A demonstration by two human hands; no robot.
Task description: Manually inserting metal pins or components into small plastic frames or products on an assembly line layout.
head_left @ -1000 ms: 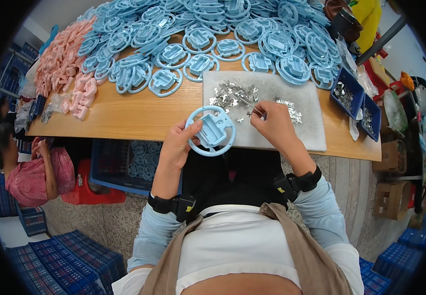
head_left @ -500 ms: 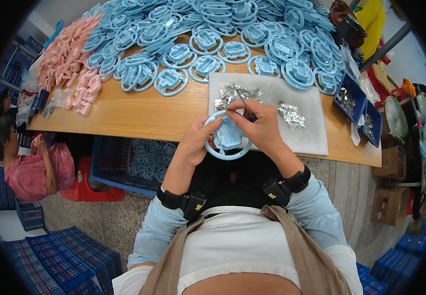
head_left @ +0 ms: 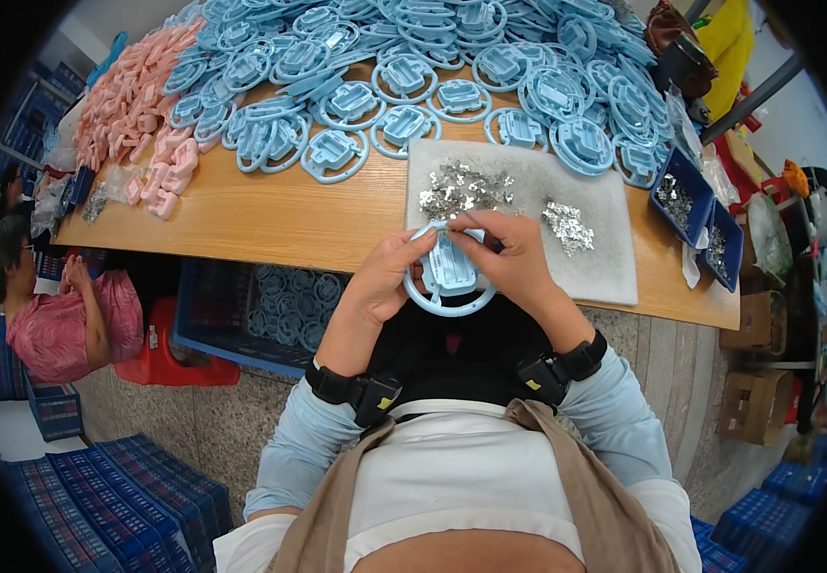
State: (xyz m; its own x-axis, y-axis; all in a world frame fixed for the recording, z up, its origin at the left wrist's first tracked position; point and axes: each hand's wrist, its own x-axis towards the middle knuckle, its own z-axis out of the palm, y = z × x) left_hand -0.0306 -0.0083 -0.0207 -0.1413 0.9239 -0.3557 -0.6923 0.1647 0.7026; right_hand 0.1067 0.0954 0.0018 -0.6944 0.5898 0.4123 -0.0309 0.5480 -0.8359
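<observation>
A light blue plastic toy steering wheel with a box-shaped hub is held just off the table's front edge. My left hand grips its left rim, thumb on top. Fingers of my right hand pinch a thin dark metal tool at the wheel's top rim; its tip and whatever it touches are too small to make out. Behind the hands, small silvery metal clips lie heaped on a white foam mat, with a second small pile of them to the right.
Many blue wheels are piled across the back of the wooden table. Pink plastic parts lie at left. Two blue trays of metal bits stand at right. A blue crate of wheels sits below; a person is at far left.
My right fingers have tipped the tool lower and closer over the wheel's top rim. The wheel has shifted slightly right and down, still in my left hand.
</observation>
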